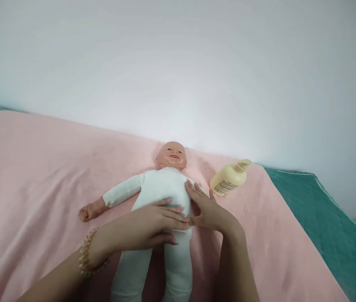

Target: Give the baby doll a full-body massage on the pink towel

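A baby doll (162,186) with a bare plastic head and a white cloth body lies face up on a pink cloth. Across its belly lies my left hand (157,221), fingers spread and pointing right, a beaded bracelet on the wrist. My right hand (208,207) rests along the right side of the doll's torso, fingers apart and reaching toward its shoulder. The thumb of my right hand is close to the fingertips of my left. My right hand and forearm hide the doll's arm on that side. Neither hand is closed around anything.
A pale yellow pump bottle (226,180) stands just beyond my right hand, its label facing me. The pink cloth (55,167) is wrinkled at the left. Green cloth (319,218) shows at the right, and a pale wall (178,63) rises behind.
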`<state>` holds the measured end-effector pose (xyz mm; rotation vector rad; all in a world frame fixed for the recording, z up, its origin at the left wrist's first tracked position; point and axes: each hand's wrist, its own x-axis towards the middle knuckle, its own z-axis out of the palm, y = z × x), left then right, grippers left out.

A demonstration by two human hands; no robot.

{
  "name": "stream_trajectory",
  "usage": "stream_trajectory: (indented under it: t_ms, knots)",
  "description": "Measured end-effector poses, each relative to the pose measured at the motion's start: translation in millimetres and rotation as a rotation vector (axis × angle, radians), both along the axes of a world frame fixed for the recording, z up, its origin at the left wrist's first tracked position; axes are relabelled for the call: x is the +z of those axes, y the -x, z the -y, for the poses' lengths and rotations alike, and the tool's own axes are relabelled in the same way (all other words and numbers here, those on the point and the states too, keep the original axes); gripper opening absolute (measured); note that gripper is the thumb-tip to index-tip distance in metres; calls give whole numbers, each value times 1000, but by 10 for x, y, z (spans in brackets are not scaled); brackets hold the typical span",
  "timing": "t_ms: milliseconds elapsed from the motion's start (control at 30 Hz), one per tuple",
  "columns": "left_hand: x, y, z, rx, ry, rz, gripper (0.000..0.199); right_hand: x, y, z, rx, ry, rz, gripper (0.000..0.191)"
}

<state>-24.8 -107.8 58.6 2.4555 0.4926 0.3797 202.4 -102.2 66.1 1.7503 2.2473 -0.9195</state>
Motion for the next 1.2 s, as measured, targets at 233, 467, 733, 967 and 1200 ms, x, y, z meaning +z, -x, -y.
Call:
stream_trajectory:
  t_ms: [233,467,733,967,1200]
  knots:
    - [-326,53,-242,348,-158,-160,50,21,11,-8,-21,31,-18,111]
    - [-486,281,-347,551,-204,-307,92,58,70,27,-52,16,19,109]
    - [-393,519,-357,565,-120,-553,114,251,366,254,278,-116,-282,64]
    - [-325,537,-349,545,-66,-594,121,9,569,106,368,-147,-311,60]
    - [-331,533,-351,545,-49,-569,124,-241,415,-121,56,-230,-168,75]
